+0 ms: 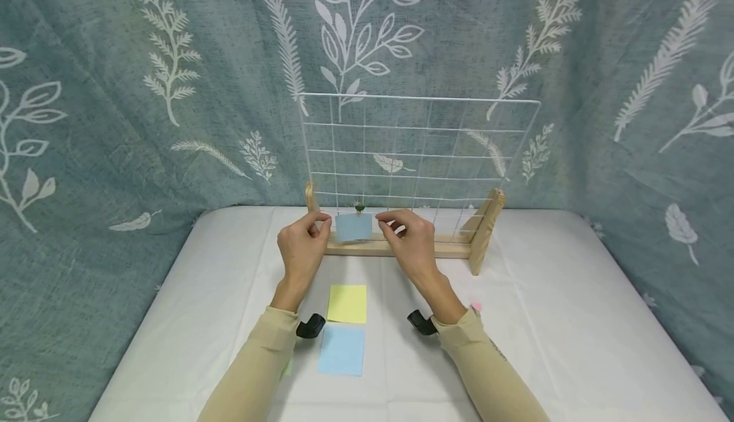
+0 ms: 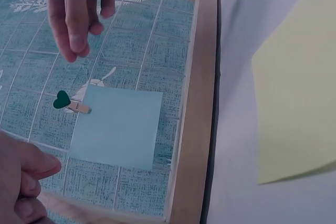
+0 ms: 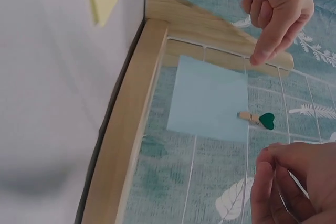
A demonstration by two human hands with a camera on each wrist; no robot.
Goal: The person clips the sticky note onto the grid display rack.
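A light blue sticky note (image 1: 353,226) hangs on the white wire grid (image 1: 421,125), held at its top edge by a small wooden clothespin (image 2: 80,107) with a green heart. Just left of the note is my left hand (image 1: 302,247), its thumb and index tips close together with nothing between them. My right hand (image 1: 411,241) hovers on the other side, fingers loosely bent and holding nothing. Both wrist views show a gap between each hand and the note. The clothespin's heart (image 3: 266,120) faces outward.
Wooden feet and a bar (image 1: 453,249) support the grid at the back of the white-covered table (image 1: 573,320). A yellow sticky note (image 1: 347,303) and a larger-looking blue one (image 1: 341,350) lie in front. Something pink (image 1: 476,306) shows beside the right sleeve; a green scrap (image 1: 288,368) peeks past the left.
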